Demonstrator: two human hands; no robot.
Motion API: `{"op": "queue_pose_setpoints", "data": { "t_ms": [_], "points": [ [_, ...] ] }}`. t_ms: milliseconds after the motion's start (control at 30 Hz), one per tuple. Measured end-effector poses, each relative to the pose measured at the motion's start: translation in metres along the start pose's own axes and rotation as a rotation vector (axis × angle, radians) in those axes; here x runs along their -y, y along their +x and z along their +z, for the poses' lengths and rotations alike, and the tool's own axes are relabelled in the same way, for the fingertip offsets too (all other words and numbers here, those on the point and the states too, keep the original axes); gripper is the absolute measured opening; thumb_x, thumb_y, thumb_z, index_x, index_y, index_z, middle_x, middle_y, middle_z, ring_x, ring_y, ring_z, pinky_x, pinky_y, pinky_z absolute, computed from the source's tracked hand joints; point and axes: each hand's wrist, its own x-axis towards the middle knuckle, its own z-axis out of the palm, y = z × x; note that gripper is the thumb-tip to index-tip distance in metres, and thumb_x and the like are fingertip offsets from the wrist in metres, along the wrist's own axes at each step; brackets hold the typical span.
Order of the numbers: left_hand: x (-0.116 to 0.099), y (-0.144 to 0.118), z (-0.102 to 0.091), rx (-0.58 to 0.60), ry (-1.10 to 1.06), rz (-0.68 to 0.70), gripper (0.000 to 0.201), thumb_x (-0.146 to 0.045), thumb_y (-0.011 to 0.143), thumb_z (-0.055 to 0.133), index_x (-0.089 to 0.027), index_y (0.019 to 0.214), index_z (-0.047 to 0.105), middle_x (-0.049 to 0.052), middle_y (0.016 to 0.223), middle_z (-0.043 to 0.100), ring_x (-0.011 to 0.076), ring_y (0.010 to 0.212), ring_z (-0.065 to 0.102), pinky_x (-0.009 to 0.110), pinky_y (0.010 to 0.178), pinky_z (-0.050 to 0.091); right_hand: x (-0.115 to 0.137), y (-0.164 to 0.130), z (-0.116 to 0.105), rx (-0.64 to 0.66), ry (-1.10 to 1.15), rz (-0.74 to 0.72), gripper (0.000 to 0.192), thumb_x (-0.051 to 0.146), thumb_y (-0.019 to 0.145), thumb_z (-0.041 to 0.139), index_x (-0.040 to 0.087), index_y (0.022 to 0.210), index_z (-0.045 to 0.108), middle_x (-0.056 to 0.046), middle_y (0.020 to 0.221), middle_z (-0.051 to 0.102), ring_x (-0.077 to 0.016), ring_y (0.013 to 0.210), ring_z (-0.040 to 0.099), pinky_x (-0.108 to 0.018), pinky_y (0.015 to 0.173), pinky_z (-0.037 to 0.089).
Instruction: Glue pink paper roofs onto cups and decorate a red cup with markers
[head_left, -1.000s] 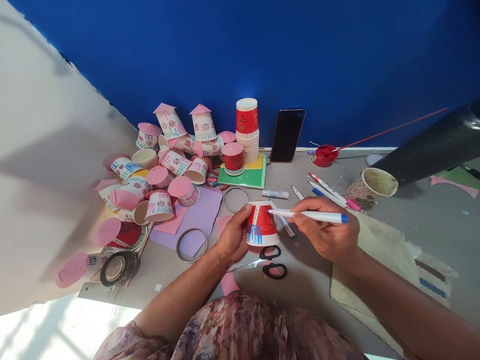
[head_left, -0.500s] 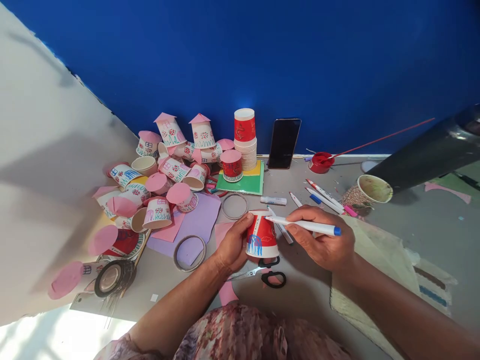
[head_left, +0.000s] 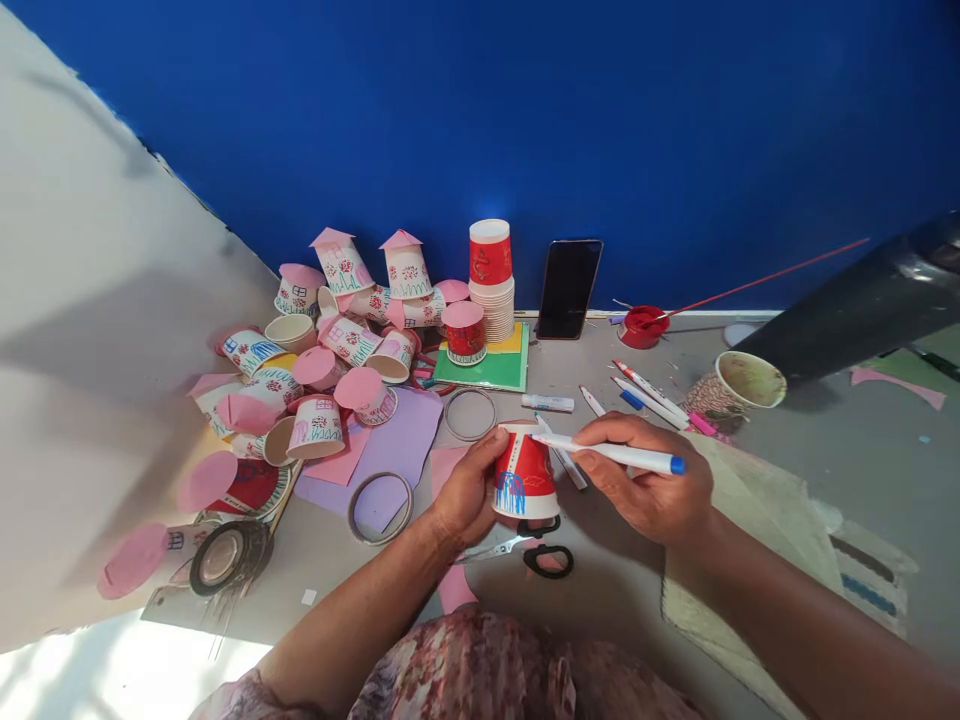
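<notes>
A red paper cup [head_left: 534, 465] is held upside down, its wide rim low, in my left hand [head_left: 471, 490]. Blue marker lines form an arched shape on its lower left side. My right hand [head_left: 652, 480] grips a white marker with a blue end [head_left: 622, 455]; the tip meets or nearly meets the cup near its upper edge. Black-handled scissors [head_left: 547, 560] lie just below the cup, partly over pink paper [head_left: 454, 588]. Behind the cup rest another marker [head_left: 570, 468] and a tape ring [head_left: 470, 414]. The fingers behind the cup are hidden.
Many decorated cups with pink paper tops [head_left: 315, 425] crowd the left. A cup stack [head_left: 491, 265] and phone [head_left: 570, 288] stand along the blue wall. Loose markers [head_left: 649, 390], a patterned cup [head_left: 739, 385] and a pale cloth [head_left: 750, 540] lie right. Purple paper [head_left: 409, 425] sits left of centre.
Almost nothing differs. The marker tip stays by the cup's upper part, and both hands keep their hold with only a very slight shift.
</notes>
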Motion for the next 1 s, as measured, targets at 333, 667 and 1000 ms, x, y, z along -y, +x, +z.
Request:
{"op": "queue_pose_setpoints", "data": {
  "t_ms": [333,667,1000],
  "points": [
    [0.0009,0.0027,-0.0029,0.068,-0.033,0.002,0.046,-0.046,0.088,0.079,-0.009,0.114,0.078,0.013,0.095,0.082,0.0256,0.085,0.078,0.036,0.086,0.061,-0.0016,-0.0035,0.0001,0.011,0.043,-0.042,0.002,0.019,0.095,0.070,0.021,0.095,0.070,-0.003,0.080,0.078,-0.0163,0.065,0.074,-0.024,0.057,0.055],
    [0.0018,0.0016,-0.0036,0.037,-0.026,0.007,0.045,-0.044,0.088,0.080,-0.011,0.120,0.076,0.013,0.102,0.082,0.0265,0.089,0.078,0.037,0.088,0.059,0.0004,-0.0014,-0.0006,-0.007,0.024,-0.045,0.003,0.018,0.094,0.070,0.021,0.095,0.070,-0.003,0.078,0.077,-0.0161,0.064,0.073,-0.025,0.056,0.054],
    [0.0040,0.0041,-0.0052,0.012,-0.039,0.004,0.047,-0.045,0.085,0.083,-0.011,0.118,0.078,0.011,0.101,0.081,0.0227,0.088,0.075,0.035,0.089,0.058,-0.0010,-0.0022,0.0000,-0.011,0.033,-0.052,0.005,0.017,0.094,0.071,0.022,0.097,0.070,-0.003,0.081,0.078,-0.0160,0.066,0.073,-0.024,0.056,0.054]
  ]
}}
